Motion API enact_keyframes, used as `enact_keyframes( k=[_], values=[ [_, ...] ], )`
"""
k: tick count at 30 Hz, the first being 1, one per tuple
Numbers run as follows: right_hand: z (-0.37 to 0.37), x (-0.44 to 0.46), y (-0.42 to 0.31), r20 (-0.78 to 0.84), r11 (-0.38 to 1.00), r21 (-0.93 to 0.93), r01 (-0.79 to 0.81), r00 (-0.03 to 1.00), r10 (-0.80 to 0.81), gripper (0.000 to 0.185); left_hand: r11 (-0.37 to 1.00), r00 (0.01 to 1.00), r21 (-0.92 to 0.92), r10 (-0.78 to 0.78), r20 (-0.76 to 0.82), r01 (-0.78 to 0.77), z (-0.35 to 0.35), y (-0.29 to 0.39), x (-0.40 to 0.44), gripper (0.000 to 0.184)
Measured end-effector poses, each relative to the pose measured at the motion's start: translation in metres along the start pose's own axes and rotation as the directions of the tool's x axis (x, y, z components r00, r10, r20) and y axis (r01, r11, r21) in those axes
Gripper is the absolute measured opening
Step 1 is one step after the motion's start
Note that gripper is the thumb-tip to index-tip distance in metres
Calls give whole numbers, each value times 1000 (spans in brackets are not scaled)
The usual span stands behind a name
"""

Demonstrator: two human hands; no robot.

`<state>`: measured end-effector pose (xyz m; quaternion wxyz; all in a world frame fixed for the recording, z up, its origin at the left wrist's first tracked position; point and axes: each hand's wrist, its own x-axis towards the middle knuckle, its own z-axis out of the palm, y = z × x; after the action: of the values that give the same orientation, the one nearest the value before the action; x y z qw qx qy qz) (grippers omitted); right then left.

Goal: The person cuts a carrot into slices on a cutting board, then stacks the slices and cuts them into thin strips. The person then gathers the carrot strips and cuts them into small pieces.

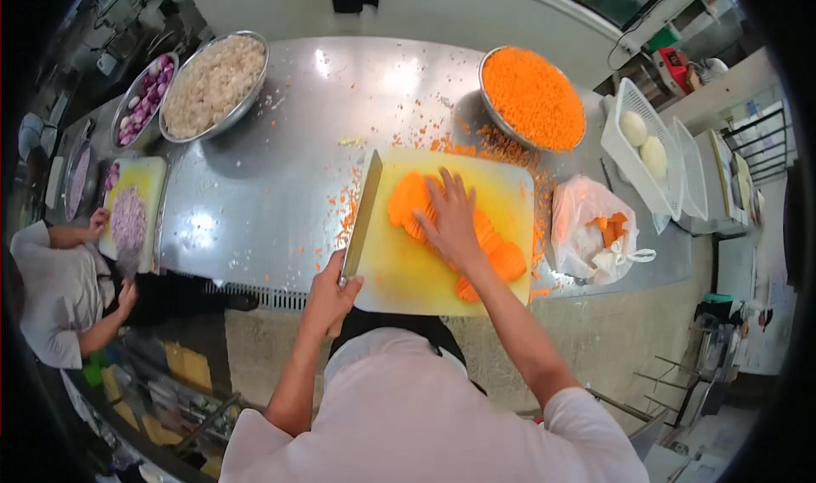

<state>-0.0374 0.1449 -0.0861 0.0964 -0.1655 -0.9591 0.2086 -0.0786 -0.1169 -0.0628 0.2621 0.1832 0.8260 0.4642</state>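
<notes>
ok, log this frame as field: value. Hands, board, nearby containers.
left hand: gripping wide-bladed metal knife
right hand: spread on round orange vegetable slices
surface: rectangular yellow-and-white cutting board, under the slices
beyond board: round metal bowl of chopped orange bits
right of board: white plastic bag, orange pieces at its opening
upper left: large silvery bowl, pale chopped pieces

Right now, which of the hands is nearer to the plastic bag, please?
The right hand, on carrot slices left of the bag; the left hand, holding the knife, is farther away.
</notes>
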Motion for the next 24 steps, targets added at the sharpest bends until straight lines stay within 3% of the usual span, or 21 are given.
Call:
enact_keyframes(
  k=[2, 3, 4, 6, 8, 10, 15, 17, 19, 23, 24],
  values=[
    [7, 38, -17, 40, 994, -36, 103, 994, -102, 69, 998, 999, -53, -36, -4, 36, 1, 7, -5, 53],
    [11, 40, -22, 49, 995, -16, 101, 994, -100, 69, 987, 992, -101, -127, 9, 128, 4, 9, -11, 51],
    [15, 43, -26, 122, 987, -109, 119, 987, -105, 70, 965, 977, -151, -211, 22, 212, 8, 13, -14, 50],
    [19, 36, -21, 205, 972, -182, 148, 973, -109, 71, 958, 961, -75, -276, 17, 277, 9, 26, -20, 52],
    [29, 33, -11, 143, 954, -208, 217, 971, -190, 76, 944, 944, -8, -329, -12, 329, 13, 26, -20, 55],
    [29, 31, -14, 130, 956, -193, 219, 972, -196, 77, 984, 983, 122, -111, -147, 130, 22, 16, -24, 55],
    [24, 34, -11, 94, 959, -168, 226, 973, -213, 78, 961, 968, 190, -168, -186, 203, 38, 31, -33, 50],
    [20, 39, -11, 171, 983, -116, 142, 978, -121, 79, 957, 969, 217, -147, -199, 190, 36, 37, -29, 47],
    [24, 35, -6, 138, 978, -144, 148, 982, -128, 80, 932, 958, 238, -241, -155, 273, 30, 42, -27, 46],
    [27, 35, -9, 150, 967, -209, 143, 982, -113, 81, 956, 971, 185, -209, -114, 228, 19, 35, -17, 44],
    [24, 35, -9, 156, 967, -213, 141, 982, -109, 81, 948, 982, 261, -163, -95, 182, 13, 36, -11, 42]
  ],
)
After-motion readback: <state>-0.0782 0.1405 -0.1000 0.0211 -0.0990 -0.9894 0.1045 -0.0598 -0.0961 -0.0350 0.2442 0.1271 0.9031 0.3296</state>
